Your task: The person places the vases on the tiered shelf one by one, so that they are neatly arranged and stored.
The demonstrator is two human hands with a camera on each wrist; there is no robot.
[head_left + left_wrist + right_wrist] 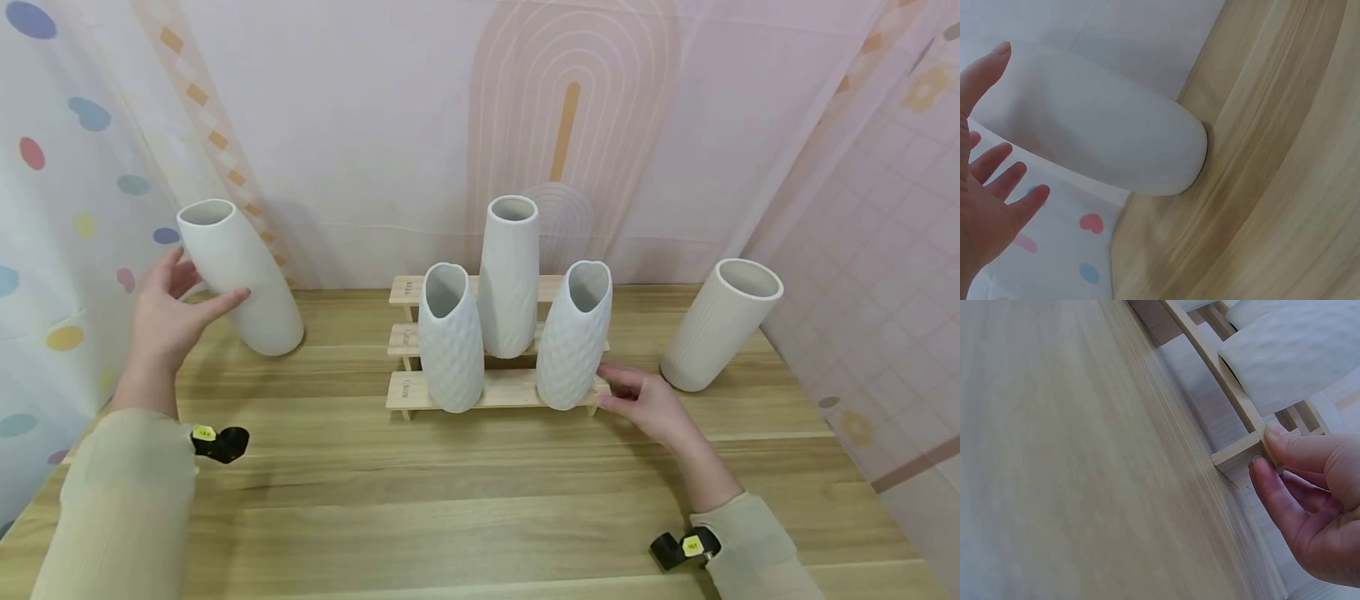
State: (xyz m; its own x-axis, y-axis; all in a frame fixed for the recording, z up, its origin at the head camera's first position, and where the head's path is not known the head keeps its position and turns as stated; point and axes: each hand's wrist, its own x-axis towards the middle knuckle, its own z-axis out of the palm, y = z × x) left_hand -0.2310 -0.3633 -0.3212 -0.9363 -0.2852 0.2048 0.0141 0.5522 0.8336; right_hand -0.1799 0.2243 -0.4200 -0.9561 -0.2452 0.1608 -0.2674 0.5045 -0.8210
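L hand (168, 304), fingers spread & not gripping, is nearer the smooth white vase (243, 262), just to its R, thumb in front; contact unclear. Vase mouth pts up, long axis approx. vert. R hand (645, 404), well apart from vase, pinches end of wooden rack (510, 389), to its L.

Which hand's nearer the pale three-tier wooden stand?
Right. The right hand pinches the wooden stand at the right end of its lowest step; the left hand is off to the left, beside a smooth white tapered ceramic vase.
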